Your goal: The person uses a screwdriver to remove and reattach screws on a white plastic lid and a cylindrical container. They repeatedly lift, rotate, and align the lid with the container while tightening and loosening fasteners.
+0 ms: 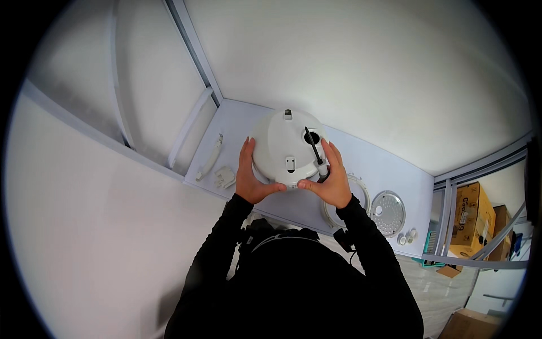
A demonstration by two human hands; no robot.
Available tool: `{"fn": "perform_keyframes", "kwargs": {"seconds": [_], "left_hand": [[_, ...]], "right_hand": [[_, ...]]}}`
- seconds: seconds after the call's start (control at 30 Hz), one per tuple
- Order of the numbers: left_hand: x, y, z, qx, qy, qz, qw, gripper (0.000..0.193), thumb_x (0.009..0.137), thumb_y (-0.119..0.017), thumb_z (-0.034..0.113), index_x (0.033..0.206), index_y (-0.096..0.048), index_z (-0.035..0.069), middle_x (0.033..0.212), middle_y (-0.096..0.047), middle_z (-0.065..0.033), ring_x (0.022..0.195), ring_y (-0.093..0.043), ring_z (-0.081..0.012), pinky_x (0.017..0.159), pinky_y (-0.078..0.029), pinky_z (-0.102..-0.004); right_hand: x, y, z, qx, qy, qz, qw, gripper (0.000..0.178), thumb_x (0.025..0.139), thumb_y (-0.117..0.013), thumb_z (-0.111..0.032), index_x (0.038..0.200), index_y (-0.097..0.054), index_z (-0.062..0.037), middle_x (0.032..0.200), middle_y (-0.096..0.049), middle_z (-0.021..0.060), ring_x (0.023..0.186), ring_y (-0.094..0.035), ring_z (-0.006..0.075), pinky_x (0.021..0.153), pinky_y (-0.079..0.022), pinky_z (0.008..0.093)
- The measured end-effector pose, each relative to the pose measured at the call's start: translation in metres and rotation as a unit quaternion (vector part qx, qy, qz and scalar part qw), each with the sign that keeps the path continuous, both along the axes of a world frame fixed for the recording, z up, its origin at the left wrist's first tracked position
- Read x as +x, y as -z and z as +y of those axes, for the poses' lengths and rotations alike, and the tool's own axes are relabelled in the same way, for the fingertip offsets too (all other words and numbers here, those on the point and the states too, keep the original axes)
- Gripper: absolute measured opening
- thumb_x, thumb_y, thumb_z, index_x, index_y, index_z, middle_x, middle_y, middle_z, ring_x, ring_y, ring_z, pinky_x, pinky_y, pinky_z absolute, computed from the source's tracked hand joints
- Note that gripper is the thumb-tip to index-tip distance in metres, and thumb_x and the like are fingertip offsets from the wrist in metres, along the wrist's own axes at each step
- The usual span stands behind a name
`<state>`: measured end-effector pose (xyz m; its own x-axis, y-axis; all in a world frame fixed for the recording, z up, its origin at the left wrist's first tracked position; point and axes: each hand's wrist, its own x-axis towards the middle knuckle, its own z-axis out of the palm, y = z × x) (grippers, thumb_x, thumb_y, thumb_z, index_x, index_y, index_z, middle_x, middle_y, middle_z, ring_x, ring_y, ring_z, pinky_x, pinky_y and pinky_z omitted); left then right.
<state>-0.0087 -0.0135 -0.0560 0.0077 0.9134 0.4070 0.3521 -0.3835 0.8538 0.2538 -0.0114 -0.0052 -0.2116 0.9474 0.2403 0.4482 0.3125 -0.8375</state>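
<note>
Head view: I see the white domed housing point(272, 142) left of the perforated disc point(388, 213), my landmark. The left hand point(252, 179) and right hand point(337, 182) grasp it from opposite sides — fingers spread along its flanks, thumbs at the near edge. I judge it stiff, fairly light and smooth enough to slip; its broad flanks suit a two-handed hold, off the black stem point(313, 145). Seen from above — I cannot tell whether it touches the table point(409, 175).
</note>
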Motion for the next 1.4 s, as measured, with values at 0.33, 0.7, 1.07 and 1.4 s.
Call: {"fn": "perform_keyframes", "kwargs": {"seconds": [0.33, 0.7, 1.07, 1.4], "left_hand": [[0.003, 0.001, -0.001, 0.016, -0.011, 0.019, 1.000, 0.144, 0.051, -0.094, 0.063, 0.157, -0.024, -0.004, 0.160, -0.025, -0.0326, 0.152, -0.023, -0.0450, 0.121, -0.029, -0.0514], [-0.001, 0.011, -0.001, 0.018, 0.002, 0.026, 0.999, 0.146, 0.053, -0.095, 0.061, 0.160, -0.017, -0.002, 0.163, -0.021, -0.0316, 0.153, -0.021, -0.0449, 0.122, -0.028, -0.0517], [-0.008, 0.019, -0.001, 0.001, 0.042, -0.007, 0.999, 0.142, 0.058, -0.098, 0.046, 0.161, -0.012, -0.002, 0.167, -0.015, -0.0279, 0.156, -0.018, -0.0401, 0.124, -0.024, -0.0474], [-0.008, 0.012, -0.002, 0.010, 0.049, 0.004, 0.999, 0.137, 0.061, -0.096, 0.043, 0.162, -0.013, 0.001, 0.167, -0.011, -0.0299, 0.156, -0.015, -0.0420, 0.124, -0.023, -0.0493]], "right_hand": [[0.001, -0.004, -0.002, -0.024, 0.006, 0.004, 1.000, 0.126, 0.061, -0.100, -0.035, 0.161, -0.028, -0.0100, 0.160, -0.025, 0.0282, 0.144, -0.042, 0.0399, 0.101, -0.054, 0.0478], [0.004, 0.006, 0.000, -0.006, 0.009, 0.017, 1.000, 0.128, 0.058, -0.100, -0.043, 0.160, -0.031, -0.0096, 0.160, -0.028, 0.0269, 0.145, -0.040, 0.0388, 0.106, -0.050, 0.0479], [0.004, 0.020, 0.000, 0.033, 0.005, 0.047, 0.998, 0.125, 0.060, -0.098, -0.047, 0.159, -0.034, -0.0065, 0.159, -0.032, 0.0295, 0.152, -0.029, 0.0425, 0.109, -0.045, 0.0486], [0.004, 0.027, -0.002, 0.074, 0.012, 0.012, 0.997, 0.122, 0.063, -0.097, -0.045, 0.159, -0.033, -0.0063, 0.160, -0.032, 0.0321, 0.153, -0.026, 0.0420, 0.117, -0.037, 0.0458]]}}
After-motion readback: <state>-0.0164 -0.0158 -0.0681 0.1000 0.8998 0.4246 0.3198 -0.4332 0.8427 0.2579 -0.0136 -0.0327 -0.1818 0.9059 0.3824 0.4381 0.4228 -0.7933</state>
